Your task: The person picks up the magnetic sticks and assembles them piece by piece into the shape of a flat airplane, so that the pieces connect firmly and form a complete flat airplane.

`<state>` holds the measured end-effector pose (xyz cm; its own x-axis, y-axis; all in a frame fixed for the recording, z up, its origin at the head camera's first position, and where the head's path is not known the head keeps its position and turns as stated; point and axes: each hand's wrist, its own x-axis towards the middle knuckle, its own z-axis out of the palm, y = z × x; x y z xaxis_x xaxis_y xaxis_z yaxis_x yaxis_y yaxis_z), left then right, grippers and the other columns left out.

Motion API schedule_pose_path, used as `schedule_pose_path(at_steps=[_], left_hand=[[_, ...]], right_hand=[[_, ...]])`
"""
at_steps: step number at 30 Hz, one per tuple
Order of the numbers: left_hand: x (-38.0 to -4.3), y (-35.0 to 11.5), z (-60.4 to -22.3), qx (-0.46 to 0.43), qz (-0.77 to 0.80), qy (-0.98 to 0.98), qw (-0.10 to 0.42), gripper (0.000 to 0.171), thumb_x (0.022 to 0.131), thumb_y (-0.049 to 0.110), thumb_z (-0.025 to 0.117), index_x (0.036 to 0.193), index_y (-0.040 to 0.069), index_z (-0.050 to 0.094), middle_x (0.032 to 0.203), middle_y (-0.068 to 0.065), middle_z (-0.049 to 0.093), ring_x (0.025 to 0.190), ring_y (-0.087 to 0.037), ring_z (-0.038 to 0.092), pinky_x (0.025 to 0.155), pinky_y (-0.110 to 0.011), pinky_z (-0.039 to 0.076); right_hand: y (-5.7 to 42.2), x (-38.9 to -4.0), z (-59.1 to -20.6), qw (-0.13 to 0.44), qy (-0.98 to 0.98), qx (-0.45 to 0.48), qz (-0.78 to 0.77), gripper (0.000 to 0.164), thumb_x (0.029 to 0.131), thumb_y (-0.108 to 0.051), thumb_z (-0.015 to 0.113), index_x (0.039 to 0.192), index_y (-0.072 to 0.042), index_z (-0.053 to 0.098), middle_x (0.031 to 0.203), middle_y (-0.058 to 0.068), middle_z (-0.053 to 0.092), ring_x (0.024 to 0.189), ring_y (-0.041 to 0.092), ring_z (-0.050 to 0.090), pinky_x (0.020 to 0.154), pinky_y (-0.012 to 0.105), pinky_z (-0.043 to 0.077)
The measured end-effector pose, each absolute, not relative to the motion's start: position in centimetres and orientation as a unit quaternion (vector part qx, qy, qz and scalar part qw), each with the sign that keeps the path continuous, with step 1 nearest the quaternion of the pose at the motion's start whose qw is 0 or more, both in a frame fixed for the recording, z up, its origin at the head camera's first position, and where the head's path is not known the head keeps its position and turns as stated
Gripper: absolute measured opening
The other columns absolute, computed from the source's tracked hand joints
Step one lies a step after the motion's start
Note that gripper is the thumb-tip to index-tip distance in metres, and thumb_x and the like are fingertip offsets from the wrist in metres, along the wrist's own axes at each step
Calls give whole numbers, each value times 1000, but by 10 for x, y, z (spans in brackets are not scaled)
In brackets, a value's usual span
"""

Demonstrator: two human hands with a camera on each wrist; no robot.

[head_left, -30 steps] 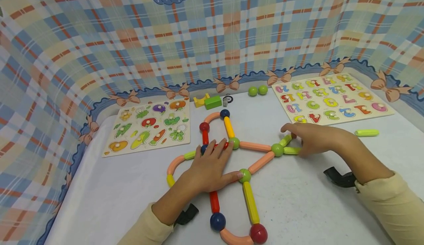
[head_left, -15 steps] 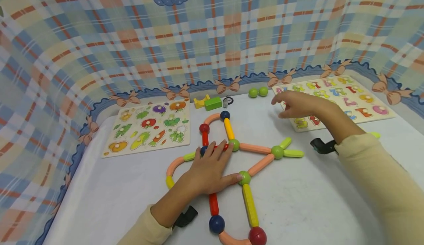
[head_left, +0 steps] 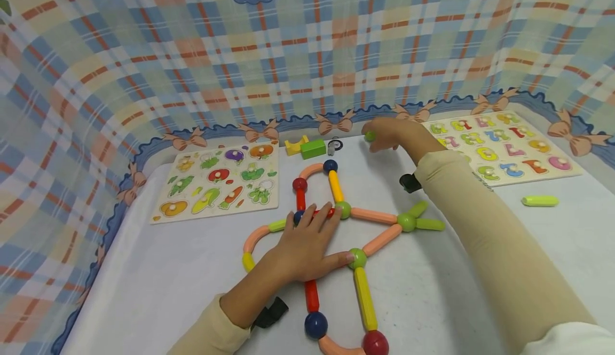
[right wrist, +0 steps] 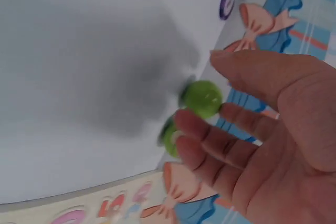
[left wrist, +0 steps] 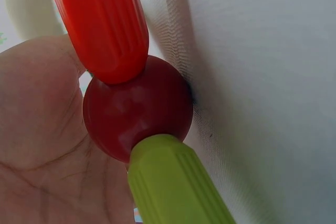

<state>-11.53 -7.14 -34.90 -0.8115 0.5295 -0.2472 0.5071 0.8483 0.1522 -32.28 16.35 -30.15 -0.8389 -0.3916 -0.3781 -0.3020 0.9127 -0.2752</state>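
My left hand [head_left: 305, 248] lies spread, palm down, over a flat figure of coloured sticks and balls; its thumb tip touches a green ball [head_left: 357, 259]. Under the palm, the left wrist view shows a dark red ball [left wrist: 139, 111] joining a red stick [left wrist: 102, 22] and a yellow-green stick [left wrist: 178, 187]. My right hand [head_left: 388, 132] reaches to the back of the table, at two loose green balls. In the right wrist view its thumb and fingers are apart, around the nearer green ball [right wrist: 203, 99]; fingertips partly cover the second green ball [right wrist: 171, 139].
A vegetable puzzle board [head_left: 218, 181] lies at the left, a number puzzle board [head_left: 523, 149] at the right. One loose yellow-green stick [head_left: 540, 201] sits before it. A green block [head_left: 313, 149] and a yellow piece [head_left: 294, 146] stand near the plaid curtain [head_left: 298, 66] behind.
My right hand has left the two yellow-green sticks at the figure's right end and moved up and left to the loose green balls. The left hand stays in place.
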Motion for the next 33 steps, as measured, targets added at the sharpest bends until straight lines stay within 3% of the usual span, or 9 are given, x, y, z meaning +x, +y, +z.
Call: schedule_pose_path(at_steps=[4, 8, 11, 15, 17, 21, 25, 29, 33], left_hand=[[-116, -72, -346, 271, 29, 952, 140, 92, 73, 80, 23, 146, 26, 7, 151, -2, 8, 135, -32, 4, 97, -65, 7], [-116, -73, -345, 273, 26, 952, 135, 92, 74, 80, 23, 146, 26, 7, 150, -2, 9, 135, -32, 4, 97, -65, 8], [-117, -72, -345, 274, 30, 952, 134, 92, 74, 79, 24, 146, 25, 7, 150, -2, 9, 135, -32, 5, 97, -65, 8], [-116, -71, -344, 273, 34, 952, 136, 92, 74, 79, 25, 146, 26, 8, 150, -2, 9, 135, -32, 5, 97, -64, 8], [-116, -71, -345, 272, 38, 952, 138, 92, 74, 79, 25, 146, 26, 8, 150, -2, 9, 135, -32, 4, 97, -65, 7], [-116, -70, -346, 272, 39, 951, 141, 92, 73, 80, 25, 146, 26, 8, 150, -2, 9, 135, -32, 5, 97, -65, 8], [-115, -70, -346, 272, 38, 951, 141, 92, 73, 80, 23, 146, 26, 8, 150, -2, 9, 135, -32, 5, 97, -65, 8], [-115, -71, -345, 274, 31, 952, 133, 91, 74, 79, 24, 146, 26, 8, 150, -2, 9, 135, -32, 6, 97, -65, 9], [-115, -71, -346, 277, 31, 951, 131, 89, 76, 78, 24, 146, 25, 7, 150, -3, 9, 135, -32, 5, 97, -65, 9]], right_hand=[[152, -320, -295, 232, 954, -167, -92, 60, 83, -15, 60, 137, -9, 35, 135, 22, 32, 105, 36, 46, 67, 44, 51], [147, -324, -296, 196, 963, -174, -61, 56, 84, -13, 57, 137, -7, 38, 139, 24, 27, 118, 39, 36, 85, 50, 42], [147, -323, -300, 191, 964, -180, -42, 53, 85, -12, 55, 136, -6, 40, 139, 24, 28, 117, 38, 37, 85, 49, 42], [149, -314, -305, 221, 956, -192, -36, 39, 84, -8, 54, 123, -5, 53, 121, 17, 49, 93, 30, 51, 60, 38, 50], [150, -305, -305, 235, 950, -201, -32, 31, 83, -4, 54, 114, -6, 58, 107, 13, 54, 81, 27, 53, 55, 35, 50], [154, -283, -306, 292, 928, -227, -45, 23, 83, -4, 58, 105, -8, 57, 94, 11, 53, 67, 22, 53, 54, 31, 47], [171, -255, -306, 335, 903, -248, -107, 22, 82, -8, 62, 104, -10, 58, 96, 11, 53, 65, 20, 54, 56, 30, 47], [202, -225, -306, 277, 916, -254, -137, 21, 81, -4, 62, 100, -13, 64, 100, 8, 56, 73, 20, 54, 59, 32, 47], [226, -202, -315, 221, 936, -247, -121, 33, 74, 8, 60, 94, -17, 67, 95, 4, 56, 79, 21, 48, 65, 32, 44]])
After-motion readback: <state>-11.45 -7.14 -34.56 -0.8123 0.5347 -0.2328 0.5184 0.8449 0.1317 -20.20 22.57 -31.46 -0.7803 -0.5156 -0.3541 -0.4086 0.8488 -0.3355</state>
